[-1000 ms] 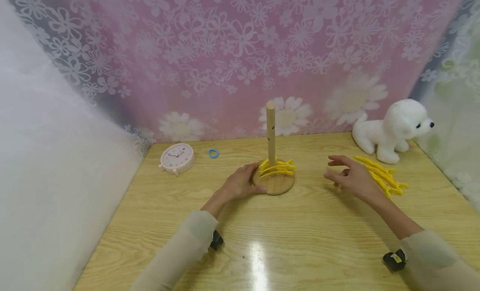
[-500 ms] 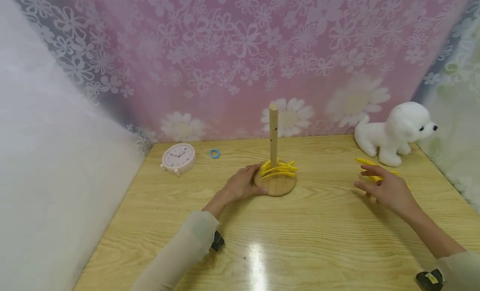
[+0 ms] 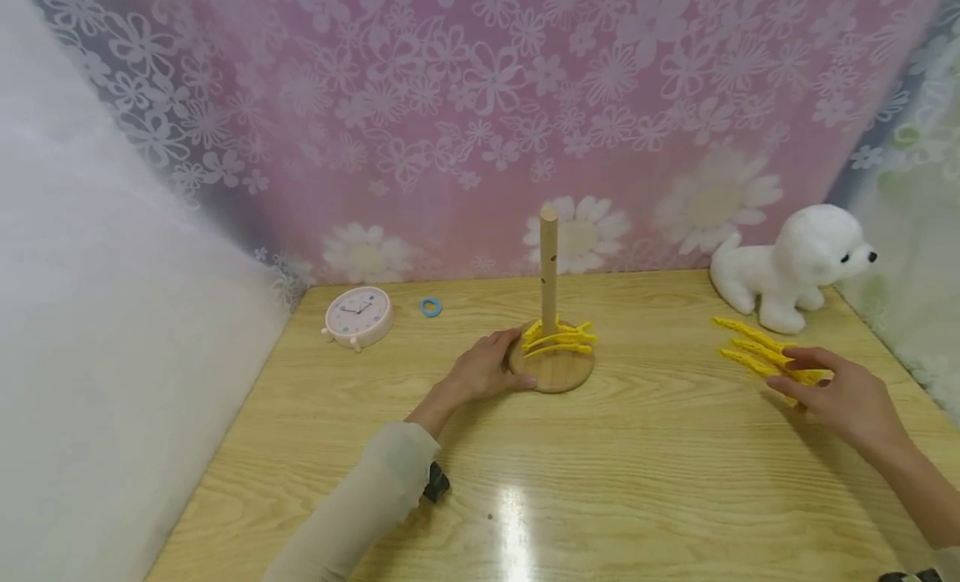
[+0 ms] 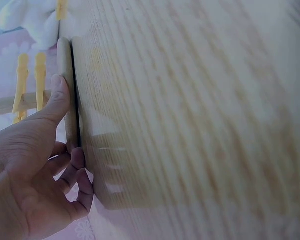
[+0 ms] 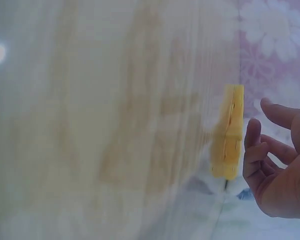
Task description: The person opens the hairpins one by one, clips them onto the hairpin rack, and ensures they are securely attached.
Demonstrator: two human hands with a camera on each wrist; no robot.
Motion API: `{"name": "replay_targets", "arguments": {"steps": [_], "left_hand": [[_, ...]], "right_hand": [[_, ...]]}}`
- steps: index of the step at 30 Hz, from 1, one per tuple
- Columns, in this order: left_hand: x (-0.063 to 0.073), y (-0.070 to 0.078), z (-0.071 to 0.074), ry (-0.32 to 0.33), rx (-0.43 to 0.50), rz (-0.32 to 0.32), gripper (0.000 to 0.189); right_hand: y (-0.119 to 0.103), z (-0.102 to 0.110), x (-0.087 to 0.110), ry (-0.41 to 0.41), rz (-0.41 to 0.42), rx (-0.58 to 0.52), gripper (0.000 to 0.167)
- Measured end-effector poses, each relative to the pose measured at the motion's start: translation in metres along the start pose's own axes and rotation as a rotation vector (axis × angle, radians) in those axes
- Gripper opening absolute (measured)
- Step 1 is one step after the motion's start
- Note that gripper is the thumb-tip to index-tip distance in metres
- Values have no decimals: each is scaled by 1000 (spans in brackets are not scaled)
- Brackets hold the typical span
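Note:
My left hand [image 3: 480, 369] grips the round wooden base [image 3: 557, 377] of a stand, thumb over its edge and fingers round the rim. From the base rises an upright wooden post [image 3: 549, 265] with small dark holes. Several slim curved yellow plastic pieces [image 3: 558, 345] sit low around the post; two of them stick out in the left wrist view. At the right, my right hand [image 3: 855, 394] hovers at the near end of a few loose yellow pieces [image 3: 750, 361], thumb and fingers parted. In the right wrist view, a gap shows between the fingers and the yellow pieces [image 5: 232, 132].
A white plush dog [image 3: 787, 269] sits behind the loose yellow pieces. Toward the back left lie a pink alarm clock [image 3: 358, 315] and a small blue ring [image 3: 431, 307]. Flowered cloth [image 3: 450, 148] hangs behind the wooden table [image 3: 637, 482].
My right hand has moved right, over the loose yellow pieces to their near end, uncovering their far ends. My left hand keeps its grip on the base.

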State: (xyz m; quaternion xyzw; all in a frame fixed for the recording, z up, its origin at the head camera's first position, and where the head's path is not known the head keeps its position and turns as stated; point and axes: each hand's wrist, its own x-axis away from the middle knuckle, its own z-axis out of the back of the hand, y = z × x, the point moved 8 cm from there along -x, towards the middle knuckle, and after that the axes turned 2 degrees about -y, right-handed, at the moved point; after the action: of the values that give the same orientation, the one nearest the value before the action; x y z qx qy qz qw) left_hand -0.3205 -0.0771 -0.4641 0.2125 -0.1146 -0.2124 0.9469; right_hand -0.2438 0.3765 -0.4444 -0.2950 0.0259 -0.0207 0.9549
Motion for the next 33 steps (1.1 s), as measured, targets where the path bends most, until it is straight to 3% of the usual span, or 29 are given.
{"name": "replay_targets", "arguments": {"steps": [12,18,25,29,33], "left_hand": [[1,-1,5,19,7,1,94],[0,-2,3,7,6,2,95],[-1,-2,1,4,8,6,96],[-1,0,0,2,12,3,96],[0,0,0,3,9,7,97]], "right_hand": [[16,2,3,-74,-39,61,67],[12,-2,4,-139,8,115,60],[5,-9,0,-132,97,144,54],[5,-10,-1,-135,107,146,58],[3,-10,0,-136,125,151,52]]}}
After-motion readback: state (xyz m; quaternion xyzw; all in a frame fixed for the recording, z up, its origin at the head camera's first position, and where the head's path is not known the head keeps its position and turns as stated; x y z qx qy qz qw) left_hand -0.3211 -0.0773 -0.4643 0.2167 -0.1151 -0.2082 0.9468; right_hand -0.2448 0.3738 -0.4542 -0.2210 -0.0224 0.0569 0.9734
